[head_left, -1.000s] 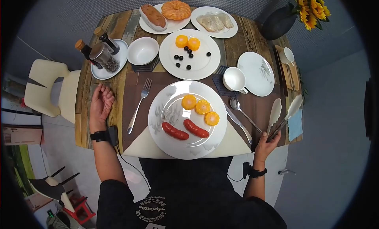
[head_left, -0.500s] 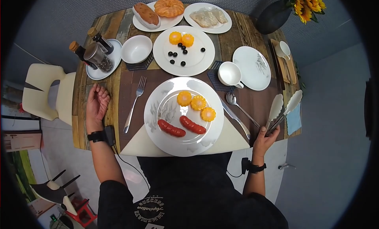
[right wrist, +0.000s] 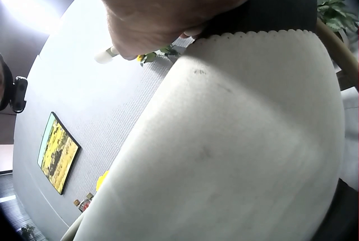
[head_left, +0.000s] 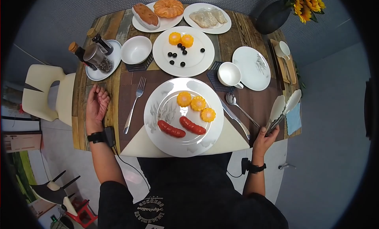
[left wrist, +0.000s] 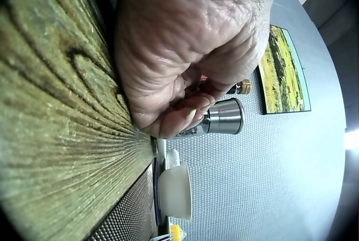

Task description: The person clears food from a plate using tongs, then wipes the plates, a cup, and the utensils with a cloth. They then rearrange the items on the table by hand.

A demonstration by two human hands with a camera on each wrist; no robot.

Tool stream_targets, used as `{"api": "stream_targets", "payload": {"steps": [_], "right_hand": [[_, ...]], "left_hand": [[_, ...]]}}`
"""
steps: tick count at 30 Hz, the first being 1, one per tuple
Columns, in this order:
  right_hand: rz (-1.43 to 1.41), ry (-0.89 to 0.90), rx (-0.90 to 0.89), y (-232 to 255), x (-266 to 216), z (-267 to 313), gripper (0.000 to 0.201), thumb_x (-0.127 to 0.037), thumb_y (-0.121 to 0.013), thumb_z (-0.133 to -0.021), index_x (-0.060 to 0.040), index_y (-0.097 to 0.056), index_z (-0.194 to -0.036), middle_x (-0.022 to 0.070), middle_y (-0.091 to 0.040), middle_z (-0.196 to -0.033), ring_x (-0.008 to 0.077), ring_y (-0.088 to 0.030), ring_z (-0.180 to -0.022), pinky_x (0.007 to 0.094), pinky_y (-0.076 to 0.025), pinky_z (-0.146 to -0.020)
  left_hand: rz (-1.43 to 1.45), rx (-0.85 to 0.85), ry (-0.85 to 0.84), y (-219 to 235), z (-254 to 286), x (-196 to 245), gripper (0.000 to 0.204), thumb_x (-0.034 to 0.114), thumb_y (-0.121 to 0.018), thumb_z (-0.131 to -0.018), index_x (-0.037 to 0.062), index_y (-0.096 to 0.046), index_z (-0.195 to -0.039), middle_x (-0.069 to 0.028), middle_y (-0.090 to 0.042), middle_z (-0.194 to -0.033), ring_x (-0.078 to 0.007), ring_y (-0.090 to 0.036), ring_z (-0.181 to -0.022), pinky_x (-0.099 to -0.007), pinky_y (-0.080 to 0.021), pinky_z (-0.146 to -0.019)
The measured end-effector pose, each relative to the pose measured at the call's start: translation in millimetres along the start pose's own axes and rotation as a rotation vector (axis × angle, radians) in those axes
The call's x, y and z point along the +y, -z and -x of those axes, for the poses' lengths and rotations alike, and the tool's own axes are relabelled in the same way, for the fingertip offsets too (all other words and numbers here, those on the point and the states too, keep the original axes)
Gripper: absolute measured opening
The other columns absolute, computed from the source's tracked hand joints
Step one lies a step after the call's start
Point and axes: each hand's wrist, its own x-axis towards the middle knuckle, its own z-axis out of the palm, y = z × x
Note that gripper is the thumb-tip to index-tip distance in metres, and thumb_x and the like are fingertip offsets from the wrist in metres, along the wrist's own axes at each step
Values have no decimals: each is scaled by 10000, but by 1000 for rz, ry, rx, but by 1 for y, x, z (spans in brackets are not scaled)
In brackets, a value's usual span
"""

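Note:
My right hand grips metal tongs with pale scalloped tips at the table's right front edge; the tips stand slightly apart. In the right wrist view the hand hides most of the tongs. At the left, my left hand rests palm up on the wood, fingers loosely curled and holding nothing; the left wrist view shows this hand too. Between the hands a large plate bears two sausages and three corn pieces. A fork lies beside the left hand.
Behind stands a plate with corn and black berries, beside a bowl and a cup. Bread and wrapped food lie farther back. Shakers stand left; a knife, spoon, small plate and vase are right.
The tongs' tips have drawn closer together in the right hand. The head view has shifted slightly, moving the table leftward and up in the picture. The left hand stays resting.

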Motion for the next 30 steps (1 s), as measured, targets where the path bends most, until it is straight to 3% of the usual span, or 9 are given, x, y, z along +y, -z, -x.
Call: {"api": "stream_targets", "payload": {"steps": [3,6,8,11,15,17,30], "right_hand": [[3,-15,-13,-1,-2,0,808,-455,-734,-938,45,-353,-1445,160,-500,-1366,242,-515,-1227,349,-406,-1063],[-26,-3,15,-2,-7,1,761,-351,-765,-929,27,-359,-1450,106,-533,-1228,196,-532,-1110,319,-427,-998],[-11,-63,-71,2,-5,0,742,-217,-787,-898,8,-358,-1461,40,-498,-1049,148,-490,-962,280,-423,-910],[14,-19,-74,-1,-10,-2,742,-137,-788,-867,-1,-365,-1461,7,-425,-951,129,-423,-877,257,-395,-860],[-2,11,-70,-2,-10,-1,656,-142,-758,-906,-5,-397,-1436,16,-448,-970,116,-449,-895,237,-432,-811],[-48,-59,-65,-1,-8,0,688,-136,-779,-870,9,-399,-1425,16,-446,-967,135,-437,-901,260,-386,-900],[-31,32,-105,-2,-16,-3,596,-314,-707,-972,32,-456,-1388,26,-518,-1042,132,-502,-952,262,-424,-876]], "left_hand": [[2,-1,0,1,0,0,235,237,-543,-1067,102,-503,-879,10,-430,-738,-93,-430,-644,-241,-408,-591],[6,-14,4,1,0,1,234,234,-540,-1068,100,-502,-880,9,-432,-737,-93,-433,-644,-242,-411,-593],[24,-28,12,2,-1,1,236,232,-521,-1077,97,-482,-888,-2,-417,-741,-109,-440,-660,-251,-416,-602],[21,-32,13,3,-2,1,232,232,-522,-1076,97,-487,-890,-1,-420,-741,-110,-441,-658,-253,-417,-600],[13,-19,-2,1,-1,0,232,235,-535,-1070,103,-501,-883,5,-433,-733,-94,-435,-642,-246,-408,-589],[14,-19,2,1,-1,0,234,241,-537,-1070,105,-498,-883,8,-429,-732,-93,-431,-640,-244,-405,-587],[21,-19,-12,5,-2,-1,243,249,-552,-1065,108,-490,-876,10,-423,-737,-100,-435,-660,-238,-404,-583]]}}
